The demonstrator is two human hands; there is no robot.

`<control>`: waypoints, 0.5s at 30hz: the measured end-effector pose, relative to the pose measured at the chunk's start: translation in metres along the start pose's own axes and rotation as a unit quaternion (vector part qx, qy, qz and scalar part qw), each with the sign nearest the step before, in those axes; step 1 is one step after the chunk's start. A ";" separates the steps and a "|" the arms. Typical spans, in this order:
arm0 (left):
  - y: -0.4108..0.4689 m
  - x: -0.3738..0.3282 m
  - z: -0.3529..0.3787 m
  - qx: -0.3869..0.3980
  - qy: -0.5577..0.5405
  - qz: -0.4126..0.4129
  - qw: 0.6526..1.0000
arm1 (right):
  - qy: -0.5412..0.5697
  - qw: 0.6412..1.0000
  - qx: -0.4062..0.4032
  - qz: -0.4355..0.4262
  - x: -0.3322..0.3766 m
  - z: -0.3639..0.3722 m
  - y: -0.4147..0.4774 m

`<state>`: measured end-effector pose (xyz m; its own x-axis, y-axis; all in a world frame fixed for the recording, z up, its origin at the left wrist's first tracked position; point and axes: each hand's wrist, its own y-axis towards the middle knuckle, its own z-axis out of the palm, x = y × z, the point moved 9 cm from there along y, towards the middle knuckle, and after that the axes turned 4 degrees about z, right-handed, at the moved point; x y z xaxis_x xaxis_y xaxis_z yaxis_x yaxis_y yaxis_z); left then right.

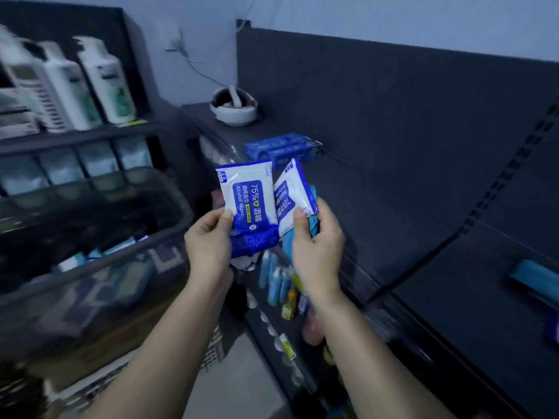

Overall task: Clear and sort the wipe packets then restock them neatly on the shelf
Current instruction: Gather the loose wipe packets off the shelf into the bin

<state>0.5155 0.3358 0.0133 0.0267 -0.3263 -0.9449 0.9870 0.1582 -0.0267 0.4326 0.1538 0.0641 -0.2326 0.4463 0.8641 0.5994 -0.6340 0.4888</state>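
Note:
My left hand (208,240) grips a white and blue alcohol wipe packet (246,195) by its lower corner, with more blue packets bunched under it. My right hand (317,243) pinches a second white and blue wipe packet (292,195) together with a light blue packet (313,225) behind it. Both hands are raised in front of the dark shelf (378,213), just off its front edge. Blue boxes (281,148) lie on the shelf behind the packets. A light blue packet (535,279) lies on the shelf at the far right.
A dark plastic basket (99,237) holding more packets stands at the left. White pump bottles (75,83) fill an upper shelf at the left. A white round device (234,107) sits at the shelf's far end. Lower shelves below hold small bottles (276,282).

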 end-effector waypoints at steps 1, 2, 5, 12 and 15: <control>0.011 -0.007 -0.019 -0.014 0.000 0.004 1.000 | 0.006 1.000 0.012 0.000 0.004 0.023 -0.005; 0.020 -0.015 -0.038 -0.030 0.004 0.007 1.000 | 0.012 1.000 0.025 0.003 0.008 0.046 -0.009; 0.053 -0.038 -0.094 -0.074 0.021 0.011 0.997 | 0.033 0.997 0.073 0.018 0.021 0.117 -0.025; 0.123 -0.074 -0.205 -0.129 0.058 0.023 0.990 | 0.060 0.988 0.144 0.003 0.049 0.258 -0.058; 0.154 -0.084 -0.248 -0.153 0.090 0.046 0.983 | 0.045 0.983 0.177 -0.007 0.055 0.309 -0.065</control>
<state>0.6262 0.6187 0.0075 0.0574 -0.1321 -0.9896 0.8875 0.4606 -0.0100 0.6177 0.4151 0.0426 -0.3008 0.3856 0.8723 0.8210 -0.3607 0.4426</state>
